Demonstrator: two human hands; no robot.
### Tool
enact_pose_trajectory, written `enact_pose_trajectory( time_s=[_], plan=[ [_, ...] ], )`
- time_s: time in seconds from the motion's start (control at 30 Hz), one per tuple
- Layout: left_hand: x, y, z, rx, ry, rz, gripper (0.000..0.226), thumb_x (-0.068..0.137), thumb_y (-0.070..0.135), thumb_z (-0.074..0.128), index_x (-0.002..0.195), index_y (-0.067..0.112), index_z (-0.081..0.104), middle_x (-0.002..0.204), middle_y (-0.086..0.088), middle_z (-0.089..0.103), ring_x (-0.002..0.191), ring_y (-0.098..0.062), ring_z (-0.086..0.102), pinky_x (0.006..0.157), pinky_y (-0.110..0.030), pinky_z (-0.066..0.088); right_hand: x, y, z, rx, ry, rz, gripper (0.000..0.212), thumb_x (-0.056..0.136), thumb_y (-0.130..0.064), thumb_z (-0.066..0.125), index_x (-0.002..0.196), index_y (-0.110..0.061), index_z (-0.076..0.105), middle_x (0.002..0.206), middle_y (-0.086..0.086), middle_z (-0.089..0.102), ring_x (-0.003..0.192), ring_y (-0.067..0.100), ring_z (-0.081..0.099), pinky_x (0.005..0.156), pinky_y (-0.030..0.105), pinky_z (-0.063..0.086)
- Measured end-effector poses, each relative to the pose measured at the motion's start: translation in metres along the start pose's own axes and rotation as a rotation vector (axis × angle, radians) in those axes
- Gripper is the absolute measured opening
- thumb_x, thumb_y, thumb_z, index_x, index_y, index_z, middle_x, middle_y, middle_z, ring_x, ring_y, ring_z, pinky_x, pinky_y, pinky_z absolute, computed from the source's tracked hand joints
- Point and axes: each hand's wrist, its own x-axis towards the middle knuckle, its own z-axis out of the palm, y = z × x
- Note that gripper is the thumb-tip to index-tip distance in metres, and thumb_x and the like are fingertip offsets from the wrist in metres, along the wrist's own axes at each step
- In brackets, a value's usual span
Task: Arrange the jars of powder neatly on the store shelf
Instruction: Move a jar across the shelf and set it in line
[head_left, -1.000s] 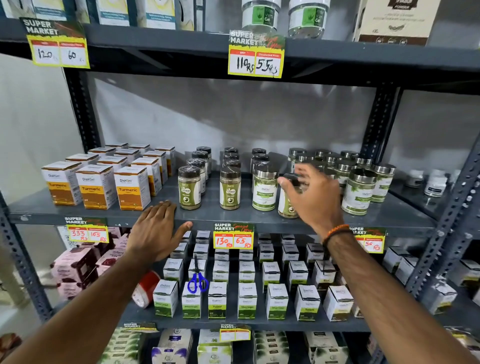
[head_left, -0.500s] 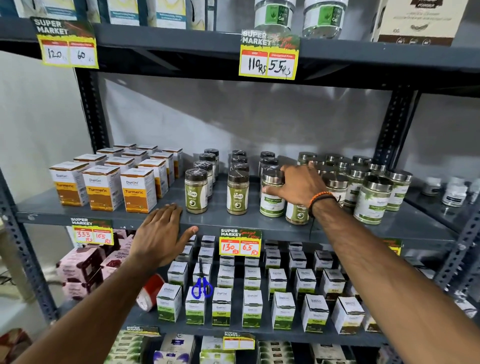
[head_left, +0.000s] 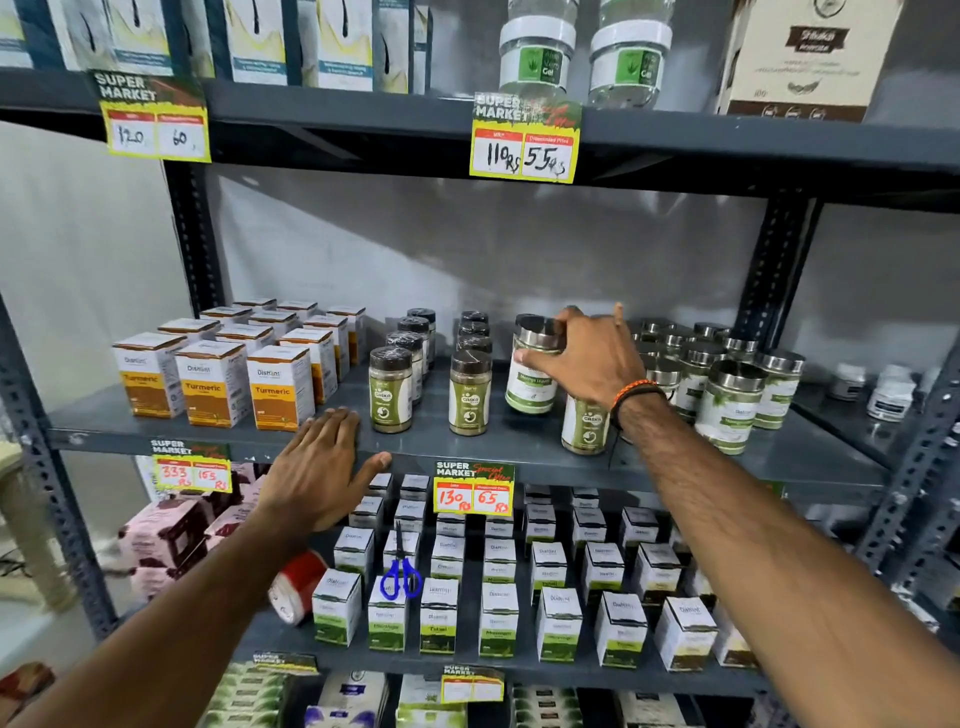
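My right hand (head_left: 592, 356) grips a silver-lidded jar with a green and white label (head_left: 531, 371), tilted and lifted slightly off the middle shelf (head_left: 519, 441). A green-labelled brown-powder jar (head_left: 584, 423) stands just under my wrist. Two rows of dark-lidded powder jars (head_left: 390, 389) (head_left: 470, 392) run back to the left of it. Several silver-lidded jars (head_left: 730, 400) cluster to the right. My left hand (head_left: 319, 465) lies flat, fingers spread, on the shelf's front edge.
Orange Turmeric boxes (head_left: 213, 384) fill the shelf's left part. Yellow price tags (head_left: 474, 488) hang on the shelf edges. The lower shelf holds white boxes (head_left: 498, 618) and blue-handled scissors (head_left: 400, 577). Gel jars (head_left: 537, 49) stand on the top shelf. Grey uprights (head_left: 774, 270) frame the bay.
My right hand moved left from the silver-lidded cluster, closed on the leftmost silver-lidded jar and tipped it up. My left hand stayed on the shelf edge.
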Motion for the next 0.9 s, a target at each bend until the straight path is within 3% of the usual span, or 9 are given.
enact_pose_trajectory(
  time_s=[0.2,0.27,0.33,0.4,0.47,0.6,0.73,0.9],
  plan=[
    [-0.026,0.026,-0.026,-0.021,0.047,0.018,0.1,0.095,0.077,0.011,0.159,0.001,0.022,0.167,-0.021,0.027,0.156,-0.029,0.022,0.129,-0.045,0.014,-0.025,-0.004,-0.048,0.122,0.063,0.018,0.09,0.076,-0.087,0.052,0.127,-0.013,0.063,0.098,0.001,0.077,0.095,0.021,0.072,0.126,0.05,0.011],
    [-0.035,0.046,-0.036,-0.026,0.082,0.024,0.1,0.095,0.077,0.009,0.16,0.001,0.02,0.168,-0.021,0.024,0.157,-0.028,0.018,0.129,-0.043,0.009,-0.041,0.002,-0.067,0.148,0.079,0.028,0.088,0.076,-0.086,0.056,0.125,-0.013,0.063,0.1,0.001,0.076,0.094,0.022,0.071,0.125,0.05,0.018],
    [-0.043,0.072,-0.045,-0.021,0.123,0.048,0.099,0.096,0.076,0.008,0.161,0.002,0.017,0.169,-0.02,0.022,0.158,-0.027,0.016,0.129,-0.041,0.005,-0.059,0.012,-0.086,0.182,0.086,0.066,0.087,0.075,-0.085,0.057,0.125,-0.015,0.064,0.095,-0.002,0.073,0.088,0.02,0.067,0.115,0.05,0.039],
    [-0.048,0.102,-0.052,-0.022,0.155,0.091,0.097,0.098,0.076,0.011,0.162,0.003,0.016,0.169,-0.019,0.021,0.158,-0.027,0.015,0.129,-0.04,0.004,-0.077,0.027,-0.102,0.223,0.108,0.109,0.084,0.073,-0.084,0.06,0.123,-0.017,0.065,0.095,-0.002,0.072,0.085,0.018,0.064,0.091,0.038,0.054],
    [-0.05,0.136,-0.057,-0.026,0.172,0.147,0.095,0.099,0.075,0.013,0.162,0.003,0.016,0.169,-0.019,0.023,0.158,-0.027,0.015,0.129,-0.041,0.005,-0.095,0.047,-0.116,0.268,0.125,0.138,0.083,0.072,-0.081,0.064,0.125,-0.017,0.067,0.103,-0.001,0.075,0.086,0.015,0.064,0.078,0.027,0.052],
    [-0.047,0.209,-0.054,-0.065,0.165,0.256,0.096,0.098,0.074,0.007,0.161,0.003,0.018,0.168,-0.02,0.024,0.157,-0.029,0.018,0.129,-0.044,0.012,-0.126,0.097,-0.141,0.361,0.135,0.239,0.083,0.071,-0.074,0.073,0.13,-0.017,0.065,0.108,-0.005,0.074,0.091,0.011,0.068,0.079,0.021,0.05],
    [-0.038,0.273,-0.035,-0.101,0.128,0.34,0.087,0.1,0.066,0.009,0.161,0.004,0.019,0.169,-0.018,0.025,0.157,-0.029,0.019,0.128,-0.04,0.008,-0.15,0.151,-0.155,0.412,0.186,0.385,0.078,0.069,-0.067,0.081,0.128,-0.019,0.064,0.093,-0.019,0.065,0.08,-0.006,0.06,0.063,0.001,0.038],
    [-0.02,0.323,-0.003,-0.092,0.079,0.395,0.078,0.104,0.057,0.014,0.161,0.004,0.021,0.167,-0.018,0.028,0.156,-0.03,0.022,0.128,-0.041,0.013,-0.166,0.211,-0.153,0.46,0.223,0.522,0.076,0.069,-0.053,0.087,0.129,-0.014,0.062,0.096,-0.013,0.066,0.089,0.007,0.064,0.068,0.005,0.037]
  ],
)
